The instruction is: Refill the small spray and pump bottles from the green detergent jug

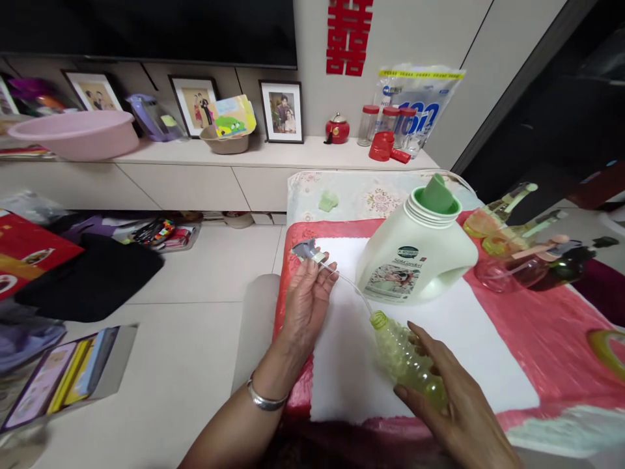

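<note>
My left hand has its fingers closed on a grey spray nozzle. From the nozzle a thin clear tube runs right and down to the mouth of a yellow-green bottle. That bottle is see-through, ribbed and tilted, its neck toward the upper left. Around its lower body my right hand is wrapped, thumb on the near side. Just behind the bottle stands a large pale green detergent jug with a green spout in its open top. A white cloth lies beneath.
Several spray bottles stand at the right on the red table cover. A tape roll lies near the right edge. Behind, a cabinet bears a pink basin, framed photos and red-lidded jars.
</note>
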Motion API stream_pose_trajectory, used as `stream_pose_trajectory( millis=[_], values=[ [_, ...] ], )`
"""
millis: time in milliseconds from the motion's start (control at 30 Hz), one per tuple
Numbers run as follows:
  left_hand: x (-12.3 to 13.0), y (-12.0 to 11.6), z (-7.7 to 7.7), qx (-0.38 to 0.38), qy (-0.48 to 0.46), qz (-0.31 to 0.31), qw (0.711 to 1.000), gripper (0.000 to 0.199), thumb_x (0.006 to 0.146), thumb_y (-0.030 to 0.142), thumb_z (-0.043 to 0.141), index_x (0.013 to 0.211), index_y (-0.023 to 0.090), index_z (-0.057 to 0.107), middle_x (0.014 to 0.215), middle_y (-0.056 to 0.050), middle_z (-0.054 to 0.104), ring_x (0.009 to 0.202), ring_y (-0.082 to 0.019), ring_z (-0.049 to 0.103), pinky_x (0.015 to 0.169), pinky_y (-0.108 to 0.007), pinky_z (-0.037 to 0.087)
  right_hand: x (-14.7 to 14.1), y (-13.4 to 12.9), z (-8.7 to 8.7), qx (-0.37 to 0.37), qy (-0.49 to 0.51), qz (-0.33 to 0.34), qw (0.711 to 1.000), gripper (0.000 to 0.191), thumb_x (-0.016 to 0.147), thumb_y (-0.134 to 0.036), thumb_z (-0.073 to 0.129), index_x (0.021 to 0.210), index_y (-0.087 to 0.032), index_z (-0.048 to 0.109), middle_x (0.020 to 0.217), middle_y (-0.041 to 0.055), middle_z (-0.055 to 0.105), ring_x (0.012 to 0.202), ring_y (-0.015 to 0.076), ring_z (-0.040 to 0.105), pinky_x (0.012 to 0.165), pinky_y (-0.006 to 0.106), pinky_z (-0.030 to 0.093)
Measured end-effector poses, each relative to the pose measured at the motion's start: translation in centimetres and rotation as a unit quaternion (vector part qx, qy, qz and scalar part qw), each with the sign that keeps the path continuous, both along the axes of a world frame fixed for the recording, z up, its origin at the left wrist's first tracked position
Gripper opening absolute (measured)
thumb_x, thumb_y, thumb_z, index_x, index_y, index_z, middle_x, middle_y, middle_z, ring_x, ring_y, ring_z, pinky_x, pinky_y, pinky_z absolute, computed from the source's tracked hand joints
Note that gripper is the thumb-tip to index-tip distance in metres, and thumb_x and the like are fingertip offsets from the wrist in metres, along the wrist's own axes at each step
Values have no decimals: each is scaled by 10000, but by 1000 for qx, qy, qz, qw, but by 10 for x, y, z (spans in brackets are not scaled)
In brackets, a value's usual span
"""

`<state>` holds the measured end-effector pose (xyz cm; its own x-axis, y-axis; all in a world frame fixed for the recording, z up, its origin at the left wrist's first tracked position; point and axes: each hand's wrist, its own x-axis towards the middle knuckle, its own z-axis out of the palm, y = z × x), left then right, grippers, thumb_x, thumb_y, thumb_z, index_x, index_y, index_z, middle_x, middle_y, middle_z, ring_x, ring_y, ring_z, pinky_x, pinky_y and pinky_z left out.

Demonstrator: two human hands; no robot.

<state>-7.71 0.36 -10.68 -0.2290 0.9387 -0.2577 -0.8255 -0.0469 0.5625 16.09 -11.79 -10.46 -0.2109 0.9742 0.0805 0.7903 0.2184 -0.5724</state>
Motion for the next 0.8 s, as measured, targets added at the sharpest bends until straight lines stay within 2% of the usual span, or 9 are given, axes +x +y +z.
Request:
stream_pose_trajectory(
  millis=[100,233,333,433,533,667,800],
  values=[
    [-1,-6,3,23,21,-2,1000,307,779,287,860,1022,181,706,1083,-50,736,873,-142,705,881,-300,542,0,2,-5,17,-3,3,1000,690,1012,-542,554,1592,-278,290,1433,97,487,1274,263,547,980,398,568],
    [6,-20,8,40,29,-50,998,451,678,351,938,1042,171,741,1078,-55,745,853,-157,712,807,-290,552,-5,10,-9,74,-20,34,996,703,1003,-504,587,1589,-266,281,1410,94,502,1213,233,581,866,324,595],
    [14,-33,9,46,32,-92,994,511,657,387,951,1088,189,762,1016,-41,761,857,-163,718,870,-313,545,-18,15,-9,115,1,21,993,679,1005,-495,586,1574,-233,323,1394,102,488,1196,208,571,895,308,587],
    [21,-43,8,50,38,-112,992,424,698,386,928,1049,194,788,983,-38,773,911,-167,708,947,-325,515,-34,15,-7,140,18,-2,990,667,1023,-504,559,1575,-203,336,1383,105,481,1219,201,535,957,317,559],
    [24,-50,5,45,39,-125,990,355,731,370,907,1026,202,803,988,-41,784,950,-167,693,940,-310,500,-46,14,-6,169,27,-13,985,653,1036,-489,546,1571,-180,334,1397,117,477,1259,227,502,1007,372,520],
    [25,-53,3,51,30,-130,990,318,765,349,880,1039,207,802,1005,-41,783,988,-175,688,950,-311,488,-54,14,-9,221,18,-9,975,628,1042,-463,541,1559,-159,355,1390,148,481,1261,276,500,1010,452,495],
    [26,-55,4,61,18,-144,988,281,790,323,853,1036,197,800,1020,-47,779,1003,-180,689,955,-309,487,-56,14,-12,236,13,-18,972,664,1020,-455,580,1575,-162,363,1374,166,465,1263,290,495,981,449,515]
  ],
)
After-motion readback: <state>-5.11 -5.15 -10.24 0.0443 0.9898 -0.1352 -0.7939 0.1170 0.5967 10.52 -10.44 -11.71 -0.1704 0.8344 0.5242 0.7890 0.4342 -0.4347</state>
